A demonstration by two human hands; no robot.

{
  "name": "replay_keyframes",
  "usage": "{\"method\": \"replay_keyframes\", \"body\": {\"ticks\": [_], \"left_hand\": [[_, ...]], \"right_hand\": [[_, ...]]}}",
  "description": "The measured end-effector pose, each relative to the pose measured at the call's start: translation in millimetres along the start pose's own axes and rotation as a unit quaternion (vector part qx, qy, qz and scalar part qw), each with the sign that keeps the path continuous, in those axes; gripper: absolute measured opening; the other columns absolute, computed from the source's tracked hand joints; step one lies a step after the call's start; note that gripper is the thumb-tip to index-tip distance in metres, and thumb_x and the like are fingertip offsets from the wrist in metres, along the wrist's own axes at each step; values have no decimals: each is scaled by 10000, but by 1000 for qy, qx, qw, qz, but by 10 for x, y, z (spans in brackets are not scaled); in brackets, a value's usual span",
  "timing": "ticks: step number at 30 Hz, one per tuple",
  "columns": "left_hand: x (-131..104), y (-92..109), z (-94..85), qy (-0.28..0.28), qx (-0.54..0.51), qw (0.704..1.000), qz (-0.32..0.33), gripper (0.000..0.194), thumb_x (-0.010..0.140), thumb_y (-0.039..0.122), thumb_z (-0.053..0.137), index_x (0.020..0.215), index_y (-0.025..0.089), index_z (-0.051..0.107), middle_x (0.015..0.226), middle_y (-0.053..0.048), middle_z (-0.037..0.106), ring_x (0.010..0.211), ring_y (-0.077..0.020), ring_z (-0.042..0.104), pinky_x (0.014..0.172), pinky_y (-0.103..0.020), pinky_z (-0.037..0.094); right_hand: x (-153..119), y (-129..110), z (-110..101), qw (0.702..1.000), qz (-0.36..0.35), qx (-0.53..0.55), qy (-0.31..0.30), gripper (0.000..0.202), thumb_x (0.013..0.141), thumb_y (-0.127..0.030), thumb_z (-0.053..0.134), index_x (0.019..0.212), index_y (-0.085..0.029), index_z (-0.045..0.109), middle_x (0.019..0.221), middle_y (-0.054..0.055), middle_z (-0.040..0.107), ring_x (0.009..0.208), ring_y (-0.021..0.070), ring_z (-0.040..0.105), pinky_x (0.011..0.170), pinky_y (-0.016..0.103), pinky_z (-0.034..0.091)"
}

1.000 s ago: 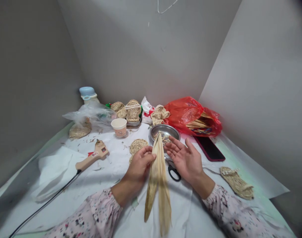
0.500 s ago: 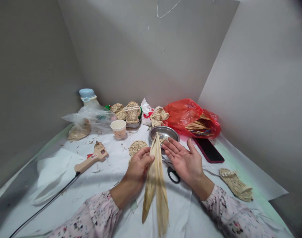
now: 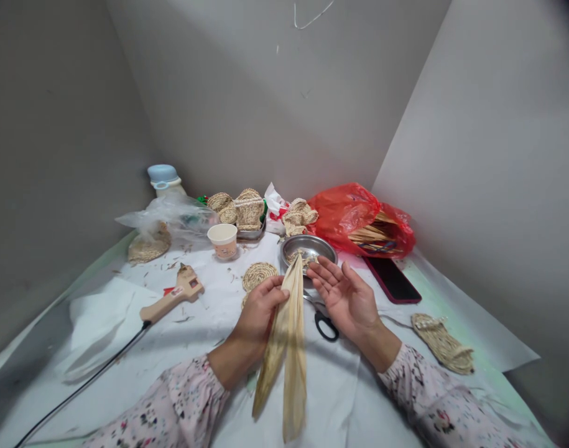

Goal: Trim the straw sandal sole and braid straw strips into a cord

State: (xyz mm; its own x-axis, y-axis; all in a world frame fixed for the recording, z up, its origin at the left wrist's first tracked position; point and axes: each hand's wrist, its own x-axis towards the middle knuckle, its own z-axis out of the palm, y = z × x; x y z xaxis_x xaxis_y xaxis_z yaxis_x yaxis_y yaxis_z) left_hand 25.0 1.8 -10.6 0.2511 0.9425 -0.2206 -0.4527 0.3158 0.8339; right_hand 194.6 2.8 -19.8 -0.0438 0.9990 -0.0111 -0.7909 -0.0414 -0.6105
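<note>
My left hand (image 3: 262, 311) pinches a bundle of pale dry husk strips (image 3: 293, 336) near its top, thumb on the front. The strips hang down and spread into two main tails. Just to the right, my right hand (image 3: 349, 302) is open, palm up with fingers spread, holding nothing. Black-handled scissors (image 3: 326, 326) lie between the hands, partly hidden. Behind the bundle's tip is a round metal bowl (image 3: 331, 250) with small scraps in it. A coiled woven disc (image 3: 257, 275) lies beyond my left hand.
On the left are a corded glue gun (image 3: 175, 295), a paper cup (image 3: 223, 241) and a clear plastic bag (image 3: 172, 214). At the right are a red bag of husks (image 3: 344, 214), a phone (image 3: 393, 280) and a small woven slipper (image 3: 443, 342). Woven pieces (image 3: 249, 210) stand at the back.
The hanging tails of the strips have swung left. My right hand's thumb and fingers have curled slightly inward.
</note>
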Motion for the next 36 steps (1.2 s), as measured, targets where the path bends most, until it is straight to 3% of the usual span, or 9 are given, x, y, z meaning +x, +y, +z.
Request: {"method": "replay_keyframes", "body": {"ticks": [12,18,23,28,32,36], "left_hand": [[-1,-1,-1,12,5,1000,3,344,586,189,698,922,141,644,711,-4,661,617,-147,598,584,-235,431],[-16,6,14,7,-1,1000,-9,338,598,182,693,930,141,646,732,-15,672,605,-143,599,586,-240,438],[-2,-5,5,-1,-5,1000,-9,311,587,184,705,887,144,632,682,6,643,577,-134,580,598,-247,438],[21,-20,-17,-8,-3,1000,-8,291,590,200,710,866,145,639,707,-8,656,618,-154,604,611,-253,443],[14,-18,-13,-12,3,1000,-10,271,595,203,700,853,140,650,716,-16,668,618,-153,606,602,-246,438],[-9,-9,7,3,6,1000,-14,284,590,193,701,867,143,659,681,-3,662,573,-133,584,579,-235,422]], "right_hand": [[-5,27,-6,999,-31,-35,18,263,805,-234,681,1039,-114,675,1025,130,716,951,190,682,808,240,550],[-26,38,23,994,-40,-95,26,195,704,-145,771,875,-139,677,737,-4,680,616,60,626,582,118,515],[-71,27,72,986,-22,-155,55,262,700,-305,785,682,-140,582,565,-21,611,405,37,493,359,118,364],[-98,36,90,981,-26,-177,73,424,751,-457,715,572,-178,451,374,-92,386,289,24,291,293,146,164],[-101,15,115,980,-45,-166,96,518,804,-542,622,504,-184,397,366,-85,335,293,26,246,306,169,144],[-58,-14,78,987,-19,-124,104,633,814,-661,507,427,-197,317,321,-81,250,271,36,198,294,187,132]]}}
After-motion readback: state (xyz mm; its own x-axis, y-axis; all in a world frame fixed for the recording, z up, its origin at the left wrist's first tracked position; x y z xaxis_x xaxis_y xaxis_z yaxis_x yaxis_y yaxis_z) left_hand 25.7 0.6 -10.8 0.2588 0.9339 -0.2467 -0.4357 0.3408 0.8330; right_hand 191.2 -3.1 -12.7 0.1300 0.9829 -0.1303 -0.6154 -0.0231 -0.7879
